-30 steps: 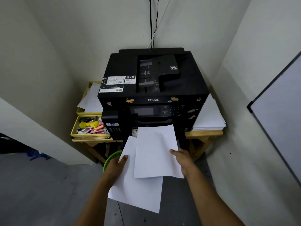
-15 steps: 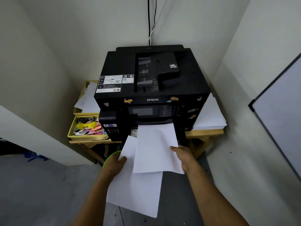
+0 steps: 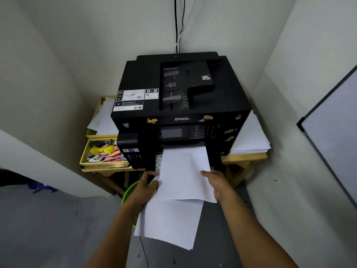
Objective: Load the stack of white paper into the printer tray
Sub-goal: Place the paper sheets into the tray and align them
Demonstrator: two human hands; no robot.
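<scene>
White paper (image 3: pixel 184 175) being pinched at side edges by left hand (image 3: pixel 146 185) and right hand (image 3: pixel 214 180); long axis being aimed at printer (image 3: pixel 179 113) tray slot, leading edge at bench front edge.

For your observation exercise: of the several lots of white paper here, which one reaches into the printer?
The upper sheet under the right hand; its far edge meets the printer's front slot.
</scene>
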